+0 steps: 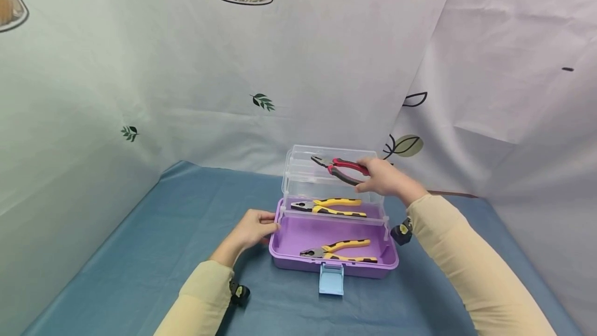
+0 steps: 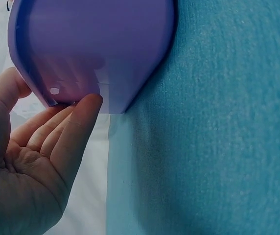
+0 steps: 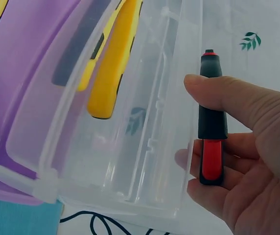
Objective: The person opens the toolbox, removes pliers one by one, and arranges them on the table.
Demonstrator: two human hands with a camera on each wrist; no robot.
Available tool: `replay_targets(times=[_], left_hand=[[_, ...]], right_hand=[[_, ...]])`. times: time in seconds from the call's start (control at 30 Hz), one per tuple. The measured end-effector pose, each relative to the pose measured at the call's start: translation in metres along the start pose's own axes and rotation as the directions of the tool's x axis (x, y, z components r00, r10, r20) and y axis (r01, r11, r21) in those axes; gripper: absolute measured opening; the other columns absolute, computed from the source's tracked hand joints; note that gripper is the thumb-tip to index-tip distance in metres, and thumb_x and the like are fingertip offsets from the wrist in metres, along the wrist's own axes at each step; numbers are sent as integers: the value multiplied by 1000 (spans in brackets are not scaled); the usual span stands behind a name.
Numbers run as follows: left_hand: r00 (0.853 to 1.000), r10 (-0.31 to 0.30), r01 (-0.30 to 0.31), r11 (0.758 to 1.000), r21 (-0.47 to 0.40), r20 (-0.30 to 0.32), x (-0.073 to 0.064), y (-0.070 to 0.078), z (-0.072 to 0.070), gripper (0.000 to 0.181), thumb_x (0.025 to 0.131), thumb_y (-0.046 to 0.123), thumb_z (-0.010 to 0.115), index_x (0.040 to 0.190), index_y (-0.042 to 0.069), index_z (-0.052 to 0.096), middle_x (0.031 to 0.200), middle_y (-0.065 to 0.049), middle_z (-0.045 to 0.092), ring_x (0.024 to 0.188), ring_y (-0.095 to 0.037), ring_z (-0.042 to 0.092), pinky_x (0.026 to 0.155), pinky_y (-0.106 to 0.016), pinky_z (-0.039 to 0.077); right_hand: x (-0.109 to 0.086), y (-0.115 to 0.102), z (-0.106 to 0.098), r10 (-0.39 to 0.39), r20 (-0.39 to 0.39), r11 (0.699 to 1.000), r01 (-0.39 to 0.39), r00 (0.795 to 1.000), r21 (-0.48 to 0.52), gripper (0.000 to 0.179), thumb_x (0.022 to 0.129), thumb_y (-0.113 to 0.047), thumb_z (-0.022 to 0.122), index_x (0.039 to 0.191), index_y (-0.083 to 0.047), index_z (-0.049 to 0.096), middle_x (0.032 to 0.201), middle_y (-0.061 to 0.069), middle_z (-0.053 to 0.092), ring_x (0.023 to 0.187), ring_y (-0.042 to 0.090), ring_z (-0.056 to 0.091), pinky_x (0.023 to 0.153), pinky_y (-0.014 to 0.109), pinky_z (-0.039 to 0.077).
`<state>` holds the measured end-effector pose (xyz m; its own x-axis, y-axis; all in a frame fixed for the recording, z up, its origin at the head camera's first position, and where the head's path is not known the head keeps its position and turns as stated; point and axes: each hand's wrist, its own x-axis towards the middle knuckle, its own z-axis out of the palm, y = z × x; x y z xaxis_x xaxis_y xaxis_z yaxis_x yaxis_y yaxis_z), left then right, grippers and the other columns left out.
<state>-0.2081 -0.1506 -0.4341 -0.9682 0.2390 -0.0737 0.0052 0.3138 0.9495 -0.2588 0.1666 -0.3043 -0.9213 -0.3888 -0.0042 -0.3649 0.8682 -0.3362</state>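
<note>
A purple toolbox [image 1: 298, 263] stands open on the table, its clear lid [image 1: 303, 185] raised. My left hand [image 1: 252, 229] holds its left end, thumb at the rim and fingers against the outer wall [image 2: 96, 39]. Above the box, in front of the lid, my right hand [image 1: 382, 176] grips red-and-black pliers [image 1: 350, 167] by the handles, jaws pointing left. Those handles [image 3: 212, 117] appear end-on in the right wrist view. One pair of yellow-and-black pliers [image 1: 338, 203] lies in the clear upper tray [image 1: 373, 220]. Another yellow-and-black pair [image 1: 345, 258] rests on the purple bottom near the front.
A light blue latch [image 1: 331, 280] hangs down at the toolbox front. Blue cloth [image 1: 186, 253] covers the table. Pale printed curtains [image 1: 210, 66] rise behind and at both sides.
</note>
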Motion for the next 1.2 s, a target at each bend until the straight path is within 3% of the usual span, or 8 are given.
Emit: replay_targets(times=[0.23, 0.37, 0.57, 0.77, 1.0, 1.2], left_hand=[[1000, -14, 14, 1000, 8, 5, -7, 12, 2, 42, 86, 3, 60, 122, -17, 53, 116, -33, 59, 98, -40, 65, 66, -39, 60], [999, -32, 32, 999, 3, -16, -1, 1, 4, 42, 85, 6, 63, 122, -13, 56, 115, -29, 62, 95, -35, 68, 64, -37, 60], [998, -43, 43, 999, 0, -36, 1, 1, 6, 42, 85, 8, 65, 122, -11, 57, 114, -27, 64, 91, -31, 69, 61, -36, 60], [997, -59, 57, 998, -40, -43, -1, 1, 6, 43, 85, 10, 65, 121, -12, 57, 113, -27, 64, 88, -31, 70, 64, -36, 60], [992, -111, 102, 986, -128, -64, -3, 0, 14, 40, 87, 11, 63, 122, -8, 59, 114, -25, 64, 90, -25, 68, 66, -36, 60], [987, -116, 99, 984, -152, -108, -7, 3, 18, 37, 88, 9, 61, 121, -7, 60, 115, -26, 64, 93, -29, 67, 65, -38, 60]], right_hand=[[0, 3, 10, 2, -18, 1000, -2, 1000, 12, 66, 80, -23, 74, 133, 4, 45, 114, 20, 59, 92, 25, 58, 77, 42, 50], [0, 9, 20, 15, -36, 1000, -14, 999, 12, 68, 81, -24, 73, 135, 3, 44, 119, 22, 56, 99, 29, 57, 80, 45, 49], [-1, 15, 29, -7, -99, 1000, 9, 995, 20, 68, 82, -25, 73, 136, 3, 44, 119, 22, 56, 100, 31, 56, 80, 47, 50], [-1, 19, 33, 4, -153, 998, 5, 988, 60, 70, 82, -28, 73, 138, 2, 42, 121, 22, 55, 100, 31, 56, 80, 46, 49], [-6, 24, 35, 70, -204, 989, -41, 976, 140, 71, 82, -29, 73, 138, 1, 42, 123, 23, 54, 101, 33, 54, 79, 47, 47], [-10, 27, 34, 97, -239, 983, -55, 966, 177, 69, 82, -28, 72, 137, 2, 42, 121, 24, 56, 102, 33, 54, 78, 47, 47]])
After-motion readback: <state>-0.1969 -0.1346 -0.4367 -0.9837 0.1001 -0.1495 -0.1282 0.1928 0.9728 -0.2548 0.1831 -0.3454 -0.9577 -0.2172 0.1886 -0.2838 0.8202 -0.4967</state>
